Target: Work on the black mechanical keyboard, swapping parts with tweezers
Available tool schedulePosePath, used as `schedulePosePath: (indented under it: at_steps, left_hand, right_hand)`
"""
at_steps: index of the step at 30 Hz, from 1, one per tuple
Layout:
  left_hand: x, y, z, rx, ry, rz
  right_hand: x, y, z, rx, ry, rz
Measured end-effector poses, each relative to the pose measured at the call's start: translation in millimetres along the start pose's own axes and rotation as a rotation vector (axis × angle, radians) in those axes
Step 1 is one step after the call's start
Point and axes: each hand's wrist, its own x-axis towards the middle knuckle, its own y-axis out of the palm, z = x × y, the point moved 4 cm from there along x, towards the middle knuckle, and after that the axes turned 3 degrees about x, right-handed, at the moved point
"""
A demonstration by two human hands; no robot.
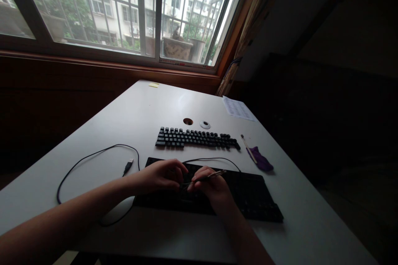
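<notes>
From the head view, you are leaning both hands over the near keyboard [248, 198], a dark base lying on the white desk [149, 103] just in front of you. Your right hand [213, 188] is curling closed around a thin tool [207, 178], pinching it like a pen so the tip is angling left and down toward the board's middle. Your left hand [161, 176] is resting on the board's left part with the fingers bent loosely; whether it is gripping anything, I cannot tell, but it seems to be steadying the base so the tool's tip is not slipping.

Further away, a set of keycaps [195, 137] is lying in keyboard order, kept in rows probably so each cap is staying in its place. To its right, near the desk's right edge, a small brush [248, 148] and a purple cloth [263, 162] are lying touching each other, within your right hand's reach.

On the left, the black cable [93, 157] is looping across the desk with its USB plug [128, 165] lying free, so the board is unplugged while you are working on it. A cable hole [188, 121] and its cap [205, 124] are sitting beyond the keycaps, and a paper sheet [238, 108] is lying at the far right.
</notes>
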Motion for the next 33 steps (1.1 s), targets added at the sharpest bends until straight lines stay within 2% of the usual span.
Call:
schedulePosePath:
  at_steps: [16, 23, 33]
  left_hand:
    - [-2, 1, -5, 0.048, -0.023, -0.005]
    - [-2, -1, -5, 0.002, 0.044, -0.014]
    - [-2, -14, -7, -0.012, 0.081, -0.179]
  right_hand:
    - [-1, -2, 4, -0.054, -0.021, -0.028]
    - [-3, -4, 12, -0.109, 0.017, -0.108]
    - [-3, -7, 15, -0.226, 0.002, -0.167]
